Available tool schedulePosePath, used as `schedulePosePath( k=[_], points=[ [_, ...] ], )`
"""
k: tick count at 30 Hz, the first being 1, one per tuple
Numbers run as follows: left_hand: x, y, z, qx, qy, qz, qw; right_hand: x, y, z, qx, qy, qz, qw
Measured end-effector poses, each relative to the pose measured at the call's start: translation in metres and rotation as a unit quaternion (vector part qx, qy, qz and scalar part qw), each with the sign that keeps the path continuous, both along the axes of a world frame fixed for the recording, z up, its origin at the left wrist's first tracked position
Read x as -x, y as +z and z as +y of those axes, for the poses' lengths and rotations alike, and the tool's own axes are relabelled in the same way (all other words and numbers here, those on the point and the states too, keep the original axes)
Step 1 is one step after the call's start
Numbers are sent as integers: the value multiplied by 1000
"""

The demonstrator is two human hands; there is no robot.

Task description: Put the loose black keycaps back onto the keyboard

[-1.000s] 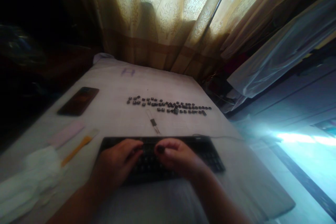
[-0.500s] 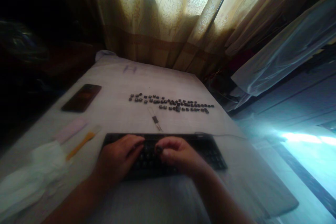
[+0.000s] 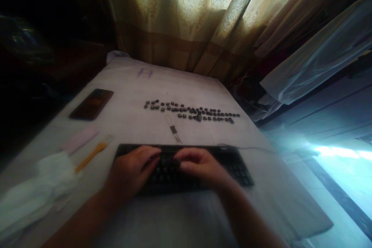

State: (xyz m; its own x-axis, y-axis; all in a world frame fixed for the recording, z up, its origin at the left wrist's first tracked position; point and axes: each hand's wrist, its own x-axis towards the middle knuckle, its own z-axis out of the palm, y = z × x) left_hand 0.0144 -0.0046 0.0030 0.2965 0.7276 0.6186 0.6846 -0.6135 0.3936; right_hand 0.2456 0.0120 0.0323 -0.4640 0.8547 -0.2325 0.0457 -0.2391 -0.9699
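Note:
A black keyboard lies across the bed in front of me, its middle partly covered by my hands. On its left part rests my left hand, thumb and forefinger apart over the keys. My right hand is over the middle, thumb and fingers pinched round a small dark keycap close above the keys. Behind the keyboard, loose black keycaps lie in uneven rows. Between them and the keyboard is a wire keycap puller with a dark handle.
At the left are a dark phone, a pink block, a brush with an orange handle and a crumpled white cloth. A cable runs right from the keyboard. Patterned curtains hang behind the bed.
My right hand has lowered the keycap toward the keys, and its fingertips now hide more of it. My left hand stays on the keyboard. The whole view has shifted slightly.

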Motion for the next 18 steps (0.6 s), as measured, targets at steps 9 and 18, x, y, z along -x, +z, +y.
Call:
schedulePosePath(
  k=[9,18],
  points=[
    [1,0,2,2,17,11,1000,-2,2,9,-281,20,-388,877],
    [3,0,1,-16,12,7,1000,11,10,9,-278,79,-476,831]
  ],
)
